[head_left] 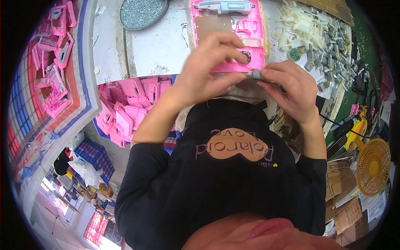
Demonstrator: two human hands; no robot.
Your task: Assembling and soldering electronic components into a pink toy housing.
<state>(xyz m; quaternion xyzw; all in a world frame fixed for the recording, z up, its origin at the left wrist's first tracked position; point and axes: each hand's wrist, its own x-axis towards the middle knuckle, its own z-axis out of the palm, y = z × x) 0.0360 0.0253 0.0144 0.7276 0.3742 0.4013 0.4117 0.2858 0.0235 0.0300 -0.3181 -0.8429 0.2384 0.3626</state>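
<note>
My left hand grips the near edge of a pink plastic housing that lies on the grey work table. Its fingers curl over the housing beside a small round metal part. My right hand pinches a small grey part at the housing's lower right corner. The two hands almost touch there. A brown board and a grey tool lie on the housing's far end.
A round metal dish of screws stands at the far left of the table. White and grey small parts are heaped at the right. A bin of pink housings sits below the table, more pink housings at the left. A yellow fan stands at right.
</note>
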